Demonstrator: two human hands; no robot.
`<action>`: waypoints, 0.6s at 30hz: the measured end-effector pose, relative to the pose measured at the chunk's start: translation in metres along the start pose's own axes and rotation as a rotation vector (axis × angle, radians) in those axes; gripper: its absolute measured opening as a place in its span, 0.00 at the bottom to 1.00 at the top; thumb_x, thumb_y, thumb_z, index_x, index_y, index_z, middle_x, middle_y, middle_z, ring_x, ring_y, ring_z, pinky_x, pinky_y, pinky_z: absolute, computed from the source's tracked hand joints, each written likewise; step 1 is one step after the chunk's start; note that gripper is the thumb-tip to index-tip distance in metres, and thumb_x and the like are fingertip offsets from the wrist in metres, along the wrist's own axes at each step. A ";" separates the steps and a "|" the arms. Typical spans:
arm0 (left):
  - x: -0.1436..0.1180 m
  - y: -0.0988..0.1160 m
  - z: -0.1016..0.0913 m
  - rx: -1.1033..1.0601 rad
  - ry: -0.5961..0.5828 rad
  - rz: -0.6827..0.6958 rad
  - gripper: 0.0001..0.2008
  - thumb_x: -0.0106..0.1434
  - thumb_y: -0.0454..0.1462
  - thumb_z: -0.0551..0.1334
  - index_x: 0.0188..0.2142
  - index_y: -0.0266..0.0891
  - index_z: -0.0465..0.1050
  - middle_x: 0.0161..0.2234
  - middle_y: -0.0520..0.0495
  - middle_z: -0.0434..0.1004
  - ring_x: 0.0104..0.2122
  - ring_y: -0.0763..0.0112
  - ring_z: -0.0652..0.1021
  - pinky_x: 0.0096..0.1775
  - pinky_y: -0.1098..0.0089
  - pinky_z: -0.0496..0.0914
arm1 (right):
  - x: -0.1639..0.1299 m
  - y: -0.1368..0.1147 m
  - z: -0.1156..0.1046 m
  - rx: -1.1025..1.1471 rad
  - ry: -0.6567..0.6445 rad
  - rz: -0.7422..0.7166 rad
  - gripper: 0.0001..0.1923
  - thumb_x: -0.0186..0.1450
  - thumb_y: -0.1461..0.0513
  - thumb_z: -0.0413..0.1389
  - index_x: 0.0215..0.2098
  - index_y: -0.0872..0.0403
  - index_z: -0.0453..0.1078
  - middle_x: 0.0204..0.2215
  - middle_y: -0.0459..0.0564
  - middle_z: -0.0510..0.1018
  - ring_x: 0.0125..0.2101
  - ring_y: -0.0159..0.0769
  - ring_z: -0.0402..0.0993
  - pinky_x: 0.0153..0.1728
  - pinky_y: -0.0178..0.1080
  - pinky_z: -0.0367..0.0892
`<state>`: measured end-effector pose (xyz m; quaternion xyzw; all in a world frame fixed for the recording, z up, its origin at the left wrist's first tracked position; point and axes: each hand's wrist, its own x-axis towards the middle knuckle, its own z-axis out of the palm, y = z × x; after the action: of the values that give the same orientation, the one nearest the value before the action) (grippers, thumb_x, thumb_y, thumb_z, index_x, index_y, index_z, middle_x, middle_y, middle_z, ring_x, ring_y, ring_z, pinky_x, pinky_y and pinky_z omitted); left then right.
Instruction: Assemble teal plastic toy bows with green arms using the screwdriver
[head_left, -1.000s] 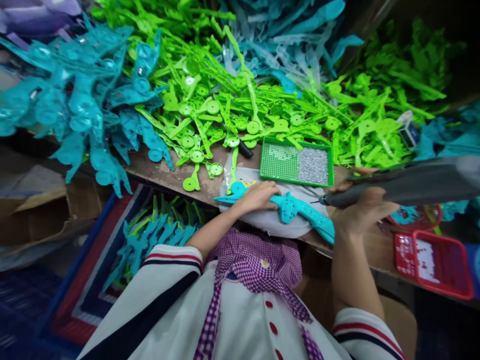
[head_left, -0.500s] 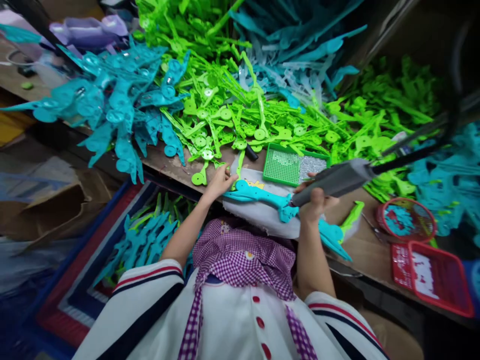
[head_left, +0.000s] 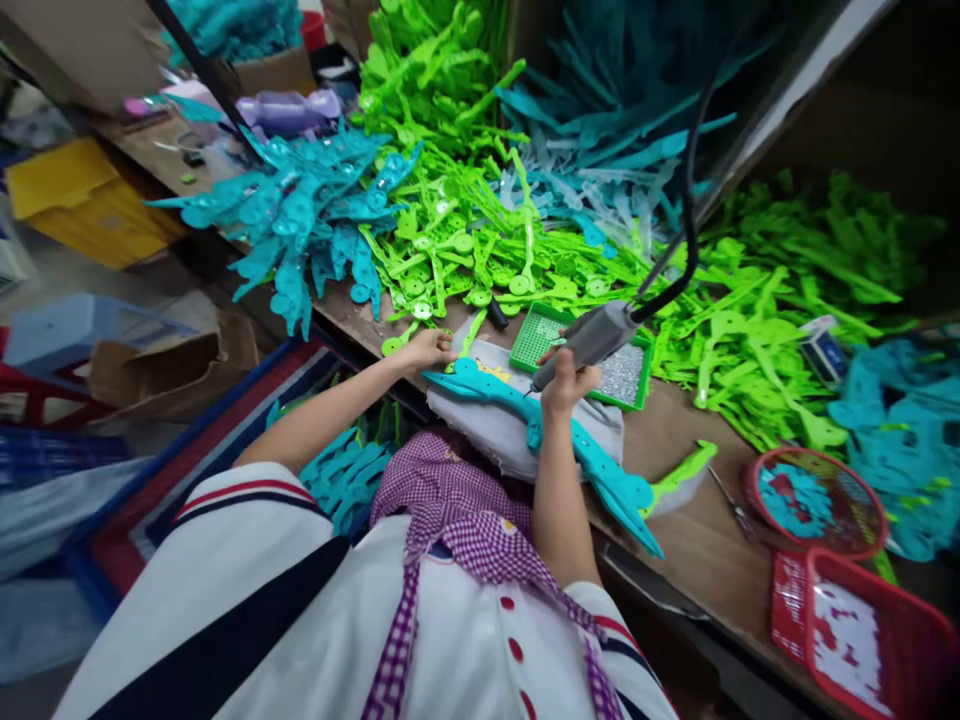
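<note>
A long teal plastic toy part point(head_left: 525, 415) lies on a grey cloth pad point(head_left: 495, 430) at the bench's near edge. My right hand point(head_left: 570, 375) grips a grey electric screwdriver point(head_left: 592, 335) with a black cord; its tip points down at the teal part's middle. My left hand point(head_left: 429, 348) rests at the left end of the pad, fingers on a green plastic piece point(head_left: 397, 342) beside the teal part's tip. A green tray point(head_left: 551, 335) of small silver screws sits just behind the pad.
Heaps of green parts point(head_left: 480, 240) and teal parts point(head_left: 300, 215) cover the bench. A red basket point(head_left: 814, 495) and a red tray point(head_left: 870, 630) stand at the right. A bin of teal pieces point(head_left: 345, 470) sits below the bench. Cardboard point(head_left: 165, 365) lies on the floor, left.
The view pulled back and up. My left hand left the teal part and reached left to the green piece. My right hand moved the screwdriver in over the teal part's middle.
</note>
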<state>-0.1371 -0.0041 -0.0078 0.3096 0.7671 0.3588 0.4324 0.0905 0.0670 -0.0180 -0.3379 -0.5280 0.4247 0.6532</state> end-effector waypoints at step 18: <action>-0.010 -0.002 0.005 -0.010 0.015 -0.036 0.19 0.56 0.33 0.74 0.44 0.34 0.71 0.21 0.57 0.72 0.19 0.76 0.74 0.26 0.75 0.70 | 0.000 0.025 0.006 -0.177 -0.035 -0.124 0.26 0.59 0.40 0.56 0.22 0.52 0.67 0.16 0.43 0.70 0.18 0.32 0.68 0.25 0.38 0.65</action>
<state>-0.1286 -0.0114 -0.0066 0.2907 0.7742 0.3569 0.4345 0.0795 0.0768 -0.0390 -0.3533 -0.5946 0.3409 0.6367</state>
